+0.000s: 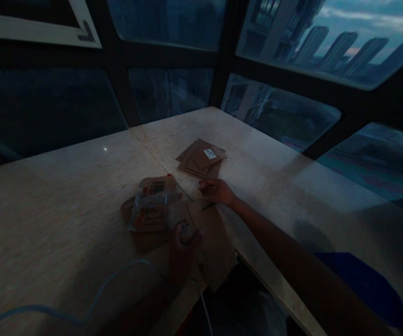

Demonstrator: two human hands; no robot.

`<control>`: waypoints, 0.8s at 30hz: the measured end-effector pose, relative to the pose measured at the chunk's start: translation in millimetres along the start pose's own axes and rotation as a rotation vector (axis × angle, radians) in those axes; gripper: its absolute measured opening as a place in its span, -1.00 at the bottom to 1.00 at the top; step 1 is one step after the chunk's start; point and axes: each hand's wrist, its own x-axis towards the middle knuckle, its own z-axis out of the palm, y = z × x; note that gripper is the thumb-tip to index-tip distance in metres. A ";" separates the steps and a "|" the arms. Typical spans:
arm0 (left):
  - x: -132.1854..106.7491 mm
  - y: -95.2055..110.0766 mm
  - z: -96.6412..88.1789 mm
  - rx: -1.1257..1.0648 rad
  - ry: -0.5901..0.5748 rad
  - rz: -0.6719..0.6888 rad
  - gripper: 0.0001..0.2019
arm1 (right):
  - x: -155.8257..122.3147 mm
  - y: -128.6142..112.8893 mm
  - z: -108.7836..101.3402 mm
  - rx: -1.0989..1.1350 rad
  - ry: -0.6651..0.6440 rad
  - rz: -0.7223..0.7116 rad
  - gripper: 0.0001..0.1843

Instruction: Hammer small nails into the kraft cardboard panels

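Note:
My left hand (183, 247) is closed around a roundish pale thing (187, 232) whose kind the dim light hides. It is over the left side of a brown cardboard piece (215, 238), which lies at the counter's front edge and partly overhangs it. Past the far end of that cardboard is my right hand (218, 190), its fingers drawn together; whatever they hold, if anything, is too small to make out. Left of my hands, a clear plastic package (150, 205) with printed markings rests on more brown cardboard (148, 241).
Several flat cardboard pieces (201, 161), the top one bearing a white label, are stacked farther back on the pale counter (82, 186). A light blue cable (99, 298) curves across the front left. Something dark blue (362, 284) is at right. Windows enclose the counter's back.

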 end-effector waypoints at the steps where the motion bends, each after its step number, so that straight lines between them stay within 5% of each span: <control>1: 1.1 0.6 -0.3 -0.012 0.005 -0.005 -0.58 | -3.8 -3.0 -4.0 0.008 0.010 -0.018 -0.71; 5: 4.2 4.6 -0.6 -0.056 -0.006 -0.018 -0.60 | -26.4 -22.7 -17.9 0.016 -0.018 -0.134 -0.63; 10: 6.2 10.6 -2.1 -0.098 0.018 -0.092 -0.58 | -49.5 -45.3 -11.0 -0.090 -0.187 -0.340 -0.79; 15: 11.6 10.0 -3.3 -0.149 0.013 -0.129 -0.60 | -49.0 -40.2 -0.7 -0.127 -0.181 -0.407 -0.78; 24: 24.0 7.6 -0.8 -0.284 -0.051 -0.241 -0.62 | -41.1 -27.1 -11.8 -0.086 -0.157 -0.453 -0.73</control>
